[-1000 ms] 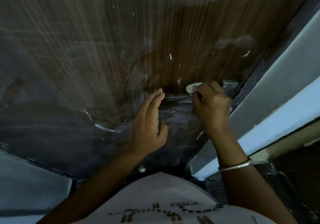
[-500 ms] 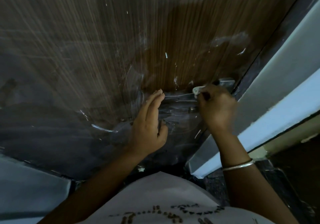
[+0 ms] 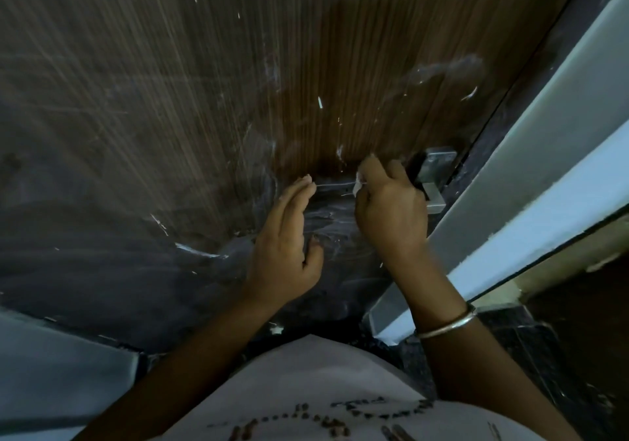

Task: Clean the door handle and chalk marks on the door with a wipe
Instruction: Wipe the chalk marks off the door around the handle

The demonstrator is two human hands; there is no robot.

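Observation:
A dark wood-grain door (image 3: 204,83) fills the view, smeared with white chalk marks (image 3: 197,251) and streaks. My right hand (image 3: 391,205) is closed around a small white wipe (image 3: 358,185) and presses it against the thin metal handle bar (image 3: 332,186). My left hand (image 3: 286,246) rests flat on the door just left of the bar, fingers straight and together, holding nothing. A grey metal latch plate (image 3: 437,165) sits at the door's right edge, partly hidden behind my right hand.
A pale grey-white door frame (image 3: 531,168) runs diagonally along the right. More chalk smudges (image 3: 442,73) sit high on the door near the frame. A light wall (image 3: 51,372) is at the lower left. My white shirt (image 3: 306,389) fills the bottom.
My right hand with the wipe has slid left along the handle bar, away from the latch plate, which now shows more. My left hand has stayed flat on the door.

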